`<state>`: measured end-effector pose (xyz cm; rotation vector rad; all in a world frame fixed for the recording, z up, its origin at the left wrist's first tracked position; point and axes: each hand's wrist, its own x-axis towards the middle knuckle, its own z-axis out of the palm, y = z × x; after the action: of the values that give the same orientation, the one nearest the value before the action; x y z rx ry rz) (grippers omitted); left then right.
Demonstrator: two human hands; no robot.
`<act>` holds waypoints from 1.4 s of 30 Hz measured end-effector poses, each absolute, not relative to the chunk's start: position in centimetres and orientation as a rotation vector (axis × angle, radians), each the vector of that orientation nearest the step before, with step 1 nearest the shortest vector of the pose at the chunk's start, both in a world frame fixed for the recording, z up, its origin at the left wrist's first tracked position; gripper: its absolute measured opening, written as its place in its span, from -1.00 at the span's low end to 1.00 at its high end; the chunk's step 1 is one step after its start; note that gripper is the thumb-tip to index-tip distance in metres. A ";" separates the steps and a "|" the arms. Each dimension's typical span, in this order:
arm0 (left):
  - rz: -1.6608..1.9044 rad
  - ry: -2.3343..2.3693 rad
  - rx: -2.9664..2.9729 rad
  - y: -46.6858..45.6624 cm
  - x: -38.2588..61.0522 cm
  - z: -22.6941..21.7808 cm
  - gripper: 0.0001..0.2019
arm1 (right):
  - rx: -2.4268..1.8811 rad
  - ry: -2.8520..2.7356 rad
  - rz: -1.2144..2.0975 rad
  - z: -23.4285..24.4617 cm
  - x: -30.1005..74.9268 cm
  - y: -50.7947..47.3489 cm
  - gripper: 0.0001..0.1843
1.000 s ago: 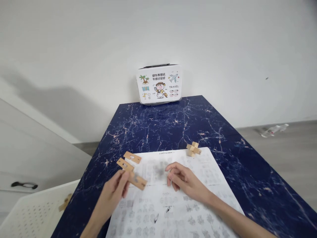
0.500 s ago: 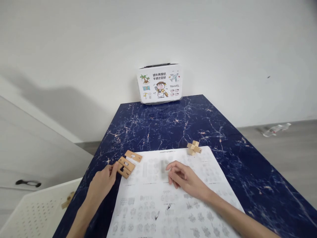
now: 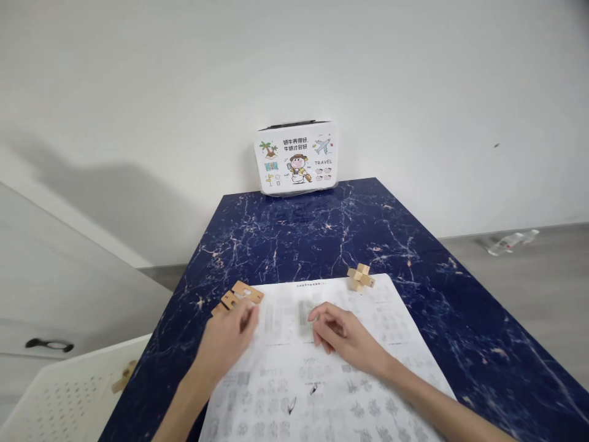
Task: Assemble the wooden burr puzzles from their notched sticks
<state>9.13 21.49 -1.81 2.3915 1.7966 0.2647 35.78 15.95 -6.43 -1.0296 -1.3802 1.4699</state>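
Note:
My left hand (image 3: 230, 334) is slightly blurred, its fingers curled closed with nothing visible in them. It is over the left edge of a printed sheet (image 3: 294, 347), just in front of flat wooden puzzle pieces with cut-outs. One wooden piece (image 3: 252, 293) marked 1 lies at the sheet's upper left corner. Beside it is a piece (image 3: 228, 299) marked 2, and a third is mostly hidden behind my hand. My right hand (image 3: 340, 331) rests on the sheet, empty, fingers loosely bent and apart. An interlocking wooden burr puzzle (image 3: 361, 277) sits at the sheet's top right.
The table (image 3: 294, 239) has a dark blue marbled top. A white case (image 3: 297, 161) with cartoon prints stands against the wall at its far end. Below on the left is a white perforated basket (image 3: 69, 399) holding wooden pieces (image 3: 123, 377). A clear bottle (image 3: 510, 241) lies on the floor at right.
My left hand has let go of the flat wooden pieces and moved right, over the sheet's edge, now covering part of them. My right hand has barely moved.

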 end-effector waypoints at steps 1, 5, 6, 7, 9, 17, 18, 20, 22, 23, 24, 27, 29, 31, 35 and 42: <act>0.330 1.666 2.387 21.3 10.5 -2.0 -0.68 | -1.038 -1.377 1.458 -6.4 35.8 16.0 -0.63; 0.446 1.288 2.375 21.1 15.1 -3.5 -0.74 | -1.104 -1.331 1.373 -6.2 36.0 16.2 -0.57; 0.443 1.245 2.383 21.3 15.9 -3.8 -0.75 | -1.126 -1.309 1.348 -6.2 36.1 16.3 -0.56; 0.445 1.211 2.389 21.4 16.4 -4.2 -0.77 | -1.145 -1.288 1.323 -6.2 36.2 16.4 -0.55; 0.449 1.172 2.404 21.8 16.8 -4.8 -0.78 | -1.178 -1.254 1.271 -6.3 36.5 16.6 -0.54; 0.485 1.117 2.477 21.5 15.5 -5.8 -0.75 | -1.217 -1.191 1.218 -6.7 36.9 17.3 -0.52; 0.485 1.109 2.490 21.4 15.5 -5.9 -0.76 | -1.219 -1.195 1.221 -6.8 36.9 17.3 -0.52; 0.487 1.097 2.512 21.4 15.6 -5.9 -0.77 | -1.230 -1.202 1.223 -6.8 36.9 17.3 -0.51; 0.487 1.088 2.531 21.4 15.7 -6.0 -0.77 | -1.244 -1.205 1.224 -6.8 36.8 17.3 -0.51; 0.487 1.085 2.538 21.4 15.7 -6.0 -0.77 | -1.247 -1.206 1.225 -6.8 36.8 17.2 -0.51; 0.489 1.082 2.545 21.4 15.7 -6.0 -0.77 | -1.248 -1.208 1.224 -6.8 36.8 17.2 -0.51; 0.496 1.075 2.560 21.4 15.7 -6.0 -0.78 | -1.239 -1.218 1.219 -6.7 36.9 17.2 -0.52; 0.500 1.073 2.567 21.4 15.7 -6.0 -0.78 | -1.233 -1.216 1.221 -6.7 36.9 17.2 -0.52; 0.500 1.074 2.575 21.3 15.7 -6.0 -0.78 | -1.233 -1.212 1.225 -6.8 36.9 17.2 -0.53; 0.487 1.077 2.591 21.3 15.7 -6.0 -0.79 | -1.240 -1.213 1.227 -6.8 36.9 17.3 -0.53; 0.471 1.073 2.624 21.4 15.6 -6.2 -0.79 | -1.214 -1.196 1.223 -6.9 36.9 17.2 -0.56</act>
<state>15.59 21.38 -6.20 2.6242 1.0727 0.4711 36.87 17.24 -6.92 -1.2143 -1.1956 1.2230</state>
